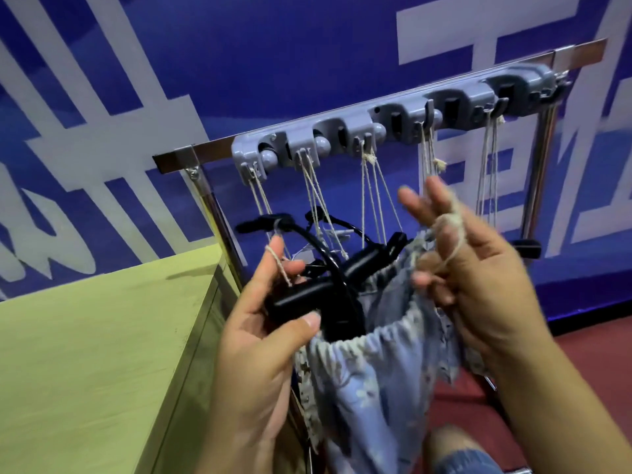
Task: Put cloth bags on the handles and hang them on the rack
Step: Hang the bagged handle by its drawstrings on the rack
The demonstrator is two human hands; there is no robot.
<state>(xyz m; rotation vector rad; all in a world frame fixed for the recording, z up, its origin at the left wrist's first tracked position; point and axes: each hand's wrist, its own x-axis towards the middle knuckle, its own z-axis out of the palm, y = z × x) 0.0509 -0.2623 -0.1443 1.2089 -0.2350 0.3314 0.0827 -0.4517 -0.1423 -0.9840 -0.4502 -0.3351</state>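
My left hand [260, 323] grips a black handle [301, 297] with a black cable looped around it, and one end of a cream drawstring hooks over its index finger. A light blue flowered cloth bag [372, 378] hangs open under the handle. My right hand [468, 265] pinches the bag's gathered rim and has the other cream drawstring [554, 230] wound round its raised fingers. Behind them the grey rack [393, 124] of hooks sits on a metal bar, with several cream strings and black handles [263, 222] hanging from it.
A pale green table [102, 354] stands at the left, its corner close to the rack's chrome post [219, 217]. A blue wall with white shapes fills the background. Dark red floor shows at the lower right, and a knee in denim [461, 456] at the bottom.
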